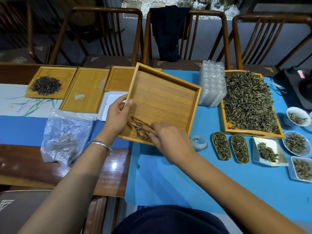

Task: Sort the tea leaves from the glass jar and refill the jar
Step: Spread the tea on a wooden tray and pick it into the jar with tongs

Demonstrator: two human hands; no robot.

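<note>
A square bamboo tray (162, 100) is tilted up off the table, its near edge low. My left hand (118, 117) grips its left rim, thumb inside. A few brown tea leaves (140, 129) lie gathered at the tray's lower corner. My right hand (170, 141) rests at that corner with its fingertips on the leaves; whether it pinches any I cannot tell. A small round glass jar (199, 143) stands on the blue mat just right of my right hand.
A big tray of green leaves (248, 102) sits at right, with small dishes (268, 152) and scoops (221, 146) of leaves before it. Clear plastic boxes (212, 83), a plastic bag (65, 134), a dark-leaf tray (49, 85) and flat bamboo trays (86, 90) lie behind and left.
</note>
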